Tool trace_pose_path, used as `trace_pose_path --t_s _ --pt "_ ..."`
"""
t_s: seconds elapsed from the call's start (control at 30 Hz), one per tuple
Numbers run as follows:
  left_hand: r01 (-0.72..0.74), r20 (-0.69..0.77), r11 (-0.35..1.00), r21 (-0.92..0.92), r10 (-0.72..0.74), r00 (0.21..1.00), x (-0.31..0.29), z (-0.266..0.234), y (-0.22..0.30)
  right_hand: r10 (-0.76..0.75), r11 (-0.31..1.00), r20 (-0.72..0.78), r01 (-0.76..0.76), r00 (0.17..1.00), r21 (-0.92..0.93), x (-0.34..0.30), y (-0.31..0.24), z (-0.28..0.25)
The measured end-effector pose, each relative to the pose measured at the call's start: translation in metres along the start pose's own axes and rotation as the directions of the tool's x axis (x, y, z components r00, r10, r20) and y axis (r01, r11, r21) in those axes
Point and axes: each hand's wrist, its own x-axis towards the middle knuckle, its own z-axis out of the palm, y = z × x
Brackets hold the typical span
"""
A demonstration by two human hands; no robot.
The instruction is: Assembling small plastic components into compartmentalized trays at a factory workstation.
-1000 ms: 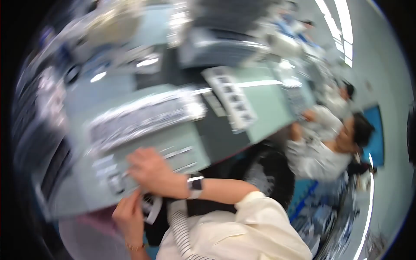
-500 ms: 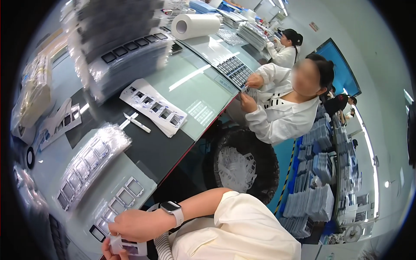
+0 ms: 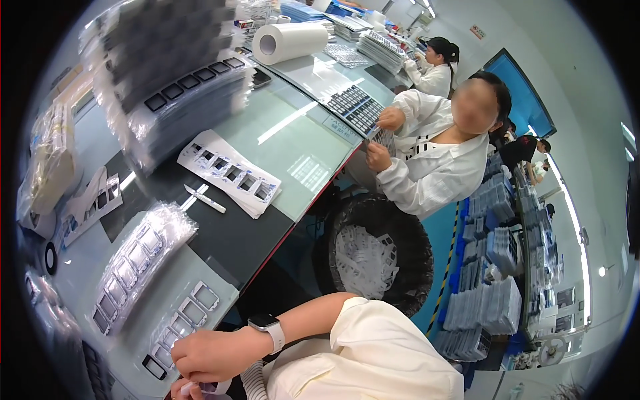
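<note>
At the lower left of the frame the right hand (image 3: 212, 353), fingers curled, rests at the bench (image 3: 220, 243) edge beside a tray of small frames (image 3: 180, 320); the left hand (image 3: 183, 389) below pinches a small white piece (image 3: 200, 387)

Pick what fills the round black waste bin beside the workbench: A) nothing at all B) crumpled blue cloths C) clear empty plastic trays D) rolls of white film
C: the round black waste bin holds a heap of clear empty plastic trays, piled below the edge of the workbench.
</note>
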Motion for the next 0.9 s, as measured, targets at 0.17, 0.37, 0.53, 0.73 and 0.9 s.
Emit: trace_pose_path --t_s 0.17,0.37,0.53,0.73,0.9 --pt "-0.019 -0.003 1.000 -0.002 0.019 1.000 -0.001 0.002 -0.001 -0.018 0.999 0.004 0.018 1.000 -0.050 0.003 0.005 0.005" --pt "-0.091 -0.027 0.985 0.147 0.096 0.995 -0.014 -0.033 -0.030 -0.026 0.999 -0.010 0.026 1.000 0.024 0.020 -0.002 0.018" --pt "0.154 -0.423 0.986 -0.059 -0.164 0.891 -0.037 -0.066 -0.086 0.097 0.991 -0.174 -0.079 0.980 0.104 0.040 -0.008 -0.009" --pt "0.089 -0.443 0.991 0.095 -0.038 0.896 -0.038 -0.065 -0.074 0.319 0.948 -0.121 -0.318 0.940 0.023 0.066 0.013 0.003" --pt "0.156 -0.259 0.978 0.136 -0.117 0.959 -0.030 -0.057 -0.066 0.422 0.901 0.014 -0.421 0.907 0.102 0.090 0.035 0.039"
